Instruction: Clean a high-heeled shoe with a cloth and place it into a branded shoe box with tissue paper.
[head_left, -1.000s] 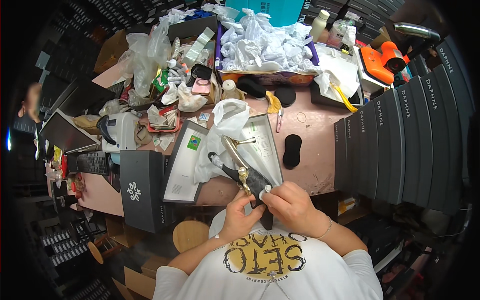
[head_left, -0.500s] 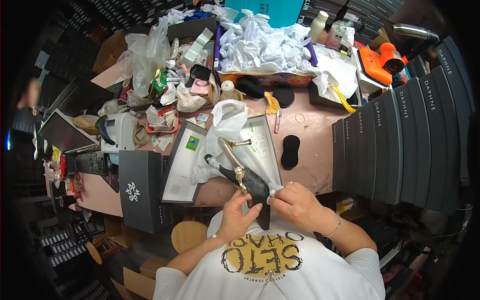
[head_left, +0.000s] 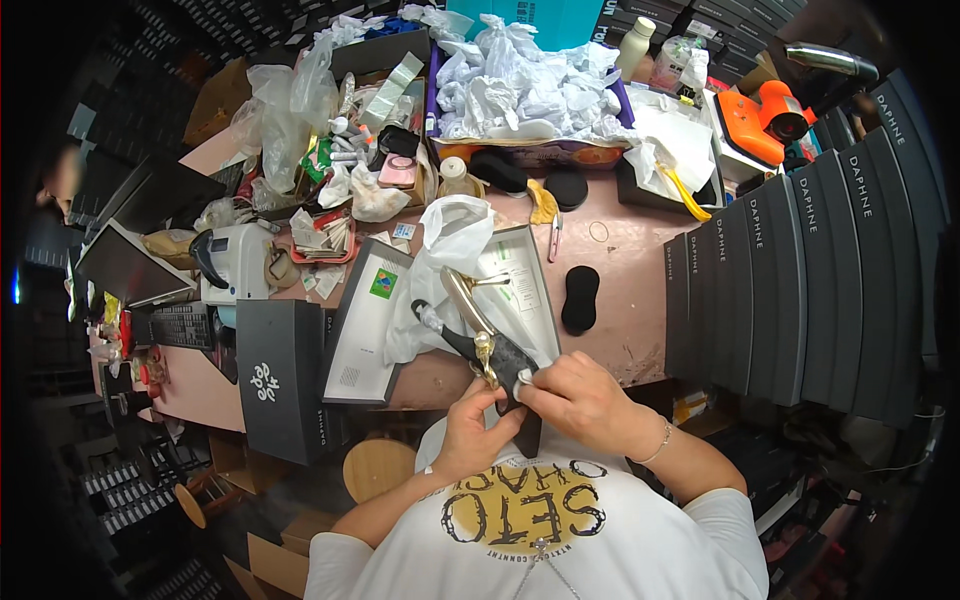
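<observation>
A black pointed shoe (head_left: 512, 364) with a shiny gold heel and a gold and pearl ornament is held over the table's near edge, toe toward me. My left hand (head_left: 470, 432) is closed around its front part, thumb on the near side. My right hand (head_left: 582, 408) pinches a small white wad (head_left: 524, 378), perhaps cloth or tissue, pressed against the shoe's dark upper. The fingertips beneath the shoe are hidden. Behind it, white tissue paper (head_left: 455, 235) spills over an open shoebox (head_left: 545, 300), with a grey-edged box part (head_left: 362, 348) at its left.
Stacked dark shoeboxes (head_left: 765, 290) wall off the right side. A purple-edged box of crumpled white paper (head_left: 530, 90) stands at the back. A black insole-shaped pad (head_left: 580, 298) lies right of the shoebox. On the left are a closed black box (head_left: 275, 375) and a white machine (head_left: 238, 262).
My right hand has moved a little left, bringing the white wad from the shoe's right edge onto its upper. My left hand keeps its grip with almost no movement.
</observation>
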